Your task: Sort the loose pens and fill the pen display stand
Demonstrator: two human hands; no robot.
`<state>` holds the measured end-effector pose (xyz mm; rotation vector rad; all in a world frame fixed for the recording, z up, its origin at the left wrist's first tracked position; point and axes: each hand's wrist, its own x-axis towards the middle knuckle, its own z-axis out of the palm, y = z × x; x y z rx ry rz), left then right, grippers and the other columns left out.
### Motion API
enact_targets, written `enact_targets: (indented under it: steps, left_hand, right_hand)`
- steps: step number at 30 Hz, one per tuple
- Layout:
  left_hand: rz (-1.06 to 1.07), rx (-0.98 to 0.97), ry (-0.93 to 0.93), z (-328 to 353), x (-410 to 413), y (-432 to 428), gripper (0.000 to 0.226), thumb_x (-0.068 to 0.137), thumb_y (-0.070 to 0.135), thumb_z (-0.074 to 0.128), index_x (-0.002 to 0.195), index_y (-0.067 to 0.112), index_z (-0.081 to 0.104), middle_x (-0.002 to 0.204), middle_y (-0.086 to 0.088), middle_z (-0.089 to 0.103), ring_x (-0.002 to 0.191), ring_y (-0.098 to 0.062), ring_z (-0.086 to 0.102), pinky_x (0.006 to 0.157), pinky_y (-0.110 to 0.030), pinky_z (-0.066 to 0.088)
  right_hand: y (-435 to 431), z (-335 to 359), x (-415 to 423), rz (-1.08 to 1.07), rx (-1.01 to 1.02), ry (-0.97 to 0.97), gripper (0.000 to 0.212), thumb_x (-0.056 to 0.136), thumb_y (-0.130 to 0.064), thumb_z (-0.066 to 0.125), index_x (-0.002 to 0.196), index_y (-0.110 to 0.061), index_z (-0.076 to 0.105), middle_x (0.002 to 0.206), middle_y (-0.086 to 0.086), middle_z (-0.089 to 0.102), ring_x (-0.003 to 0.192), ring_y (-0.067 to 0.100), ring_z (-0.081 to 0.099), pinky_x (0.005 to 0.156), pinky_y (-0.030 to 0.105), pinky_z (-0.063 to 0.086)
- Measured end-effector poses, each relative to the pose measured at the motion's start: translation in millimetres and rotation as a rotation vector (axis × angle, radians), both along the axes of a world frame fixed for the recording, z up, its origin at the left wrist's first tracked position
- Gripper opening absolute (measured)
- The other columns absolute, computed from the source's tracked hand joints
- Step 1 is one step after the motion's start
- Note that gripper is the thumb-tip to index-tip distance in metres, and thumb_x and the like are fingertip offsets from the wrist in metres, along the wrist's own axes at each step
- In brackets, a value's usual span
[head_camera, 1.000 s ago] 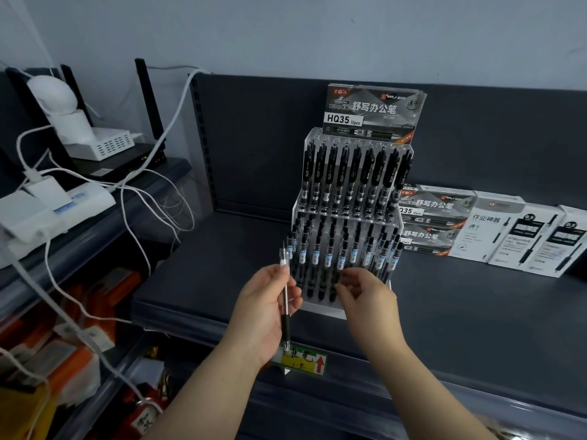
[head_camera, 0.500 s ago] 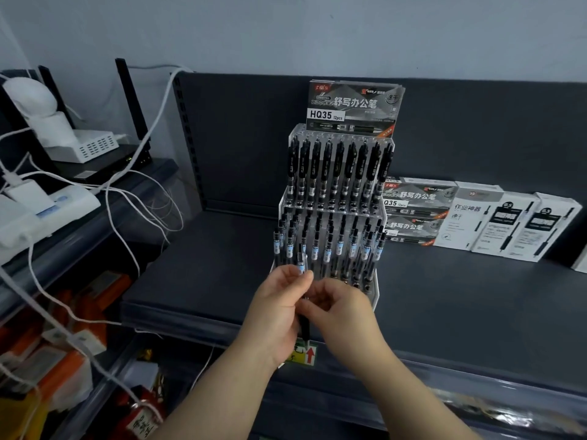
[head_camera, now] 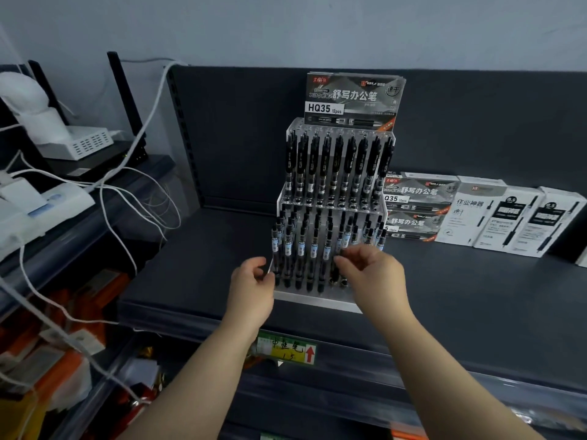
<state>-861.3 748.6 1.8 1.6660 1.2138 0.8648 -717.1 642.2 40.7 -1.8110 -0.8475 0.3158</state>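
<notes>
Clear tiered pen display stand centre frame on dark shelf, rows of black pens, left hand loosely curled, empty, at its lower-left corner, right hand fingers bent at front-row pens, grip unclear

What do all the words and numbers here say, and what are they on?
"HQ35 12pcs", "舒写办公笔": grey box atop the stand.
"作业神器": white box.
"0.5": next two boxes.
"中性笔": shelf tag.
Smaller print: too blurred to read.

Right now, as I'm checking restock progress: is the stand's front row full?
Not full: pens stand in its left slots, but two holes by the right hand look empty; rest hidden.
</notes>
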Motion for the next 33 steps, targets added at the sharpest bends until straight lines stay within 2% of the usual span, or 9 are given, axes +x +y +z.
enact_targets:
  steps: [4, 8, 11, 13, 20, 24, 27, 30, 33]
  left_hand:
    - [-0.114, 0.107, 0.109, -9.3, -0.7, 1.1, 0.043, 0.096, 0.020, 0.050, 0.139, 0.018, 0.045, 0.117, 0.002, 0.049, 0.095, -0.006, 0.050, 0.084, -0.021, 0.037]
    - [-0.178, 0.179, 0.142, -14.3, -0.3, 8.1, 0.044, 0.096, 0.024, 0.050, 0.139, 0.019, 0.046, 0.138, 0.006, 0.048, 0.128, -0.011, 0.044, 0.107, -0.029, 0.036]
    - [-0.189, 0.181, 0.127, -12.2, 0.9, 6.9, 0.043, 0.097, 0.021, 0.049, 0.139, 0.016, 0.044, 0.136, 0.011, 0.045, 0.130, -0.010, 0.041, 0.102, -0.016, 0.029]
    - [-0.184, 0.162, 0.104, -12.9, 1.1, 6.3, 0.046, 0.097, 0.020, 0.050, 0.142, 0.016, 0.040, 0.139, 0.007, 0.046, 0.132, -0.011, 0.039, 0.099, -0.014, 0.028]
    - [-0.199, 0.135, 0.088, -16.7, -0.1, 11.5, 0.045, 0.096, 0.021, 0.051, 0.140, 0.020, 0.043, 0.137, 0.006, 0.051, 0.128, -0.011, 0.045, 0.099, -0.019, 0.035]
    - [-0.190, 0.117, 0.105, -19.4, 0.0, 12.0, 0.044, 0.096, 0.024, 0.051, 0.139, 0.022, 0.046, 0.134, 0.004, 0.055, 0.123, -0.011, 0.050, 0.101, -0.027, 0.042]
    - [-0.180, 0.128, 0.118, -17.0, 1.0, 9.6, 0.044, 0.097, 0.024, 0.050, 0.140, 0.021, 0.045, 0.134, 0.002, 0.056, 0.121, -0.013, 0.052, 0.095, -0.024, 0.043]
    - [-0.188, 0.107, 0.188, -11.4, 2.4, 5.8, 0.045, 0.098, 0.025, 0.046, 0.143, 0.024, 0.040, 0.137, 0.000, 0.053, 0.123, -0.017, 0.050, 0.094, -0.025, 0.042]
    - [-0.235, 0.060, 0.252, -9.8, -4.0, 0.9, 0.054, 0.098, 0.029, 0.044, 0.149, 0.027, 0.025, 0.146, 0.000, 0.043, 0.129, -0.018, 0.045, 0.102, -0.029, 0.040]
  right_hand:
    - [1.5, -15.0, -1.0, 0.005, -0.083, -0.083, 0.014, 0.087, -0.021, 0.064, 0.099, -0.015, 0.069, 0.073, -0.010, 0.064, 0.068, 0.003, 0.060, 0.056, 0.009, 0.045]
    - [3.7, -22.1, -1.8, 0.010, -0.115, -0.169, 0.018, 0.089, -0.021, 0.062, 0.103, -0.013, 0.069, 0.067, -0.019, 0.056, 0.061, -0.005, 0.054, 0.051, 0.003, 0.042]
    - [4.9, -22.9, -2.8, 0.006, -0.116, -0.204, 0.019, 0.090, -0.020, 0.061, 0.105, -0.011, 0.069, 0.065, -0.017, 0.054, 0.060, -0.006, 0.052, 0.053, 0.001, 0.042]
    - [4.3, -22.8, -3.4, 0.014, -0.126, -0.238, 0.019, 0.090, -0.019, 0.059, 0.104, -0.010, 0.068, 0.065, -0.015, 0.053, 0.058, -0.005, 0.051, 0.053, 0.001, 0.042]
    - [4.9, -24.5, -4.9, 0.017, -0.128, -0.279, 0.018, 0.091, -0.021, 0.058, 0.103, -0.011, 0.067, 0.074, -0.007, 0.060, 0.066, 0.006, 0.057, 0.061, 0.014, 0.046]
    - [5.3, -26.4, -5.7, 0.020, -0.125, -0.298, 0.018, 0.092, -0.022, 0.057, 0.102, -0.011, 0.068, 0.076, -0.004, 0.063, 0.068, 0.010, 0.058, 0.062, 0.018, 0.045]
    - [4.1, -26.4, -5.6, 0.031, -0.116, -0.302, 0.019, 0.092, -0.021, 0.056, 0.104, -0.010, 0.067, 0.085, 0.001, 0.068, 0.071, 0.011, 0.057, 0.065, 0.019, 0.044]
    - [1.9, -24.7, -5.5, 0.064, -0.157, -0.300, 0.023, 0.093, -0.020, 0.055, 0.110, -0.010, 0.065, 0.095, 0.003, 0.069, 0.075, 0.011, 0.058, 0.068, 0.019, 0.046]
    - [-4.8, -23.0, -4.5, 0.102, -0.161, -0.291, 0.027, 0.092, -0.020, 0.056, 0.117, -0.011, 0.063, 0.104, 0.002, 0.069, 0.083, 0.012, 0.062, 0.072, 0.016, 0.047]
